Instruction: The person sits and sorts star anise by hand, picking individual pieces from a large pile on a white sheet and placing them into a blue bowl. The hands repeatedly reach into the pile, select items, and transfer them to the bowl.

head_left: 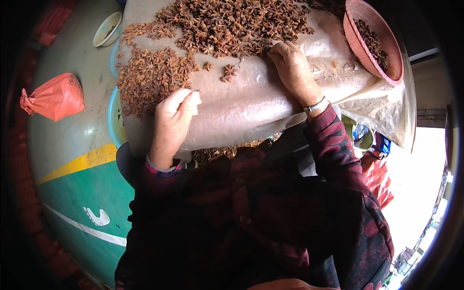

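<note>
Nearest to me, my dark jacket with red patterning (241, 212) fills the lower part of the view, its sleeves running forward to both wrists. Dried brown matter (217, 153) shows below the front edge of the table. My two hands are well apart above the work surface, which is covered with a translucent plastic sheet (237, 118). My left hand (173, 118) is at the near right border of the smaller spread of star anise (152, 72), fingers curled in toward the thumb. My right hand (293, 67), a silver-toned band (317, 104) on its wrist, reaches to the near edge of the main star anise heap (232, 26), fingers bent downward. The fingertips are poorly seen, so I cannot tell whether either hand is closed on a pod. Between the hands, a small cluster of loose star anise (228, 72) lies on the sheet. At the table's left side, noted: a light blue basin (114, 116), and, on the floor beyond, a knotted red plastic bag (58, 96). At the far right stands a tilted pink basket (355, 46) containing dark brown pieces (372, 43). Farther off at the left is a pale bowl (101, 39) with a little dark material inside.
</note>
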The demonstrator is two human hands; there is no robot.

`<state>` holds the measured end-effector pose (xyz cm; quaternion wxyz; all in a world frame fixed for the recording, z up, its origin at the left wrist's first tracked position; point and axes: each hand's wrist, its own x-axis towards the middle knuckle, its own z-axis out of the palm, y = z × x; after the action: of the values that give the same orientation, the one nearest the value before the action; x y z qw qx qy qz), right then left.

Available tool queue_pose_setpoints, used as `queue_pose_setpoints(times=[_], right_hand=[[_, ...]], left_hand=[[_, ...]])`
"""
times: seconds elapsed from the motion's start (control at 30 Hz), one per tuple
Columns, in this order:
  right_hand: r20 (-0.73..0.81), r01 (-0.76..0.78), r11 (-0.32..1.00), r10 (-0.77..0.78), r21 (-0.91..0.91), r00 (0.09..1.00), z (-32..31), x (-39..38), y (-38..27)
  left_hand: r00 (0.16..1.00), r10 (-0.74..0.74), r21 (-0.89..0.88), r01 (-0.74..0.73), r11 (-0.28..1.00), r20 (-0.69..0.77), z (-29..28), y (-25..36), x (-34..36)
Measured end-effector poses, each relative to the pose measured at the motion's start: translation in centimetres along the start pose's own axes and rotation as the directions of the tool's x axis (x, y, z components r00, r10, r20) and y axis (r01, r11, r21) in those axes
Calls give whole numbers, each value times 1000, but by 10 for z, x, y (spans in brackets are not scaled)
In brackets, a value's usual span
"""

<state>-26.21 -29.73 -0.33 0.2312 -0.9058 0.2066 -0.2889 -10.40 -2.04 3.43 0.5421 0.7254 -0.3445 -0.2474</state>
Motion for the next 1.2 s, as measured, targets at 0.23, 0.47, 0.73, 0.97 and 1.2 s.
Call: queue_pose_setpoints(times=[0.23,0.47,0.73,0.97,1.2], right_hand=[[-53,193,975,-199,-106,978,-10,-34,-46],[-93,206,968,-195,142,976,-9,-63,-74],[292,55,977,-115,204,950,-27,-30,-62],[168,315,905,-277,-284,946,8,34,-33],[99,273,953,-261,-131,960,15,33,-31]], left_hand=[[972,-169,-305,212,929,162,62,14,14],[929,-82,-577,292,763,362,72,9,11],[989,39,-483,34,875,140,2,10,3],[990,-29,-245,-5,970,-137,-10,-21,8],[991,-90,-329,120,937,102,0,-14,3]])
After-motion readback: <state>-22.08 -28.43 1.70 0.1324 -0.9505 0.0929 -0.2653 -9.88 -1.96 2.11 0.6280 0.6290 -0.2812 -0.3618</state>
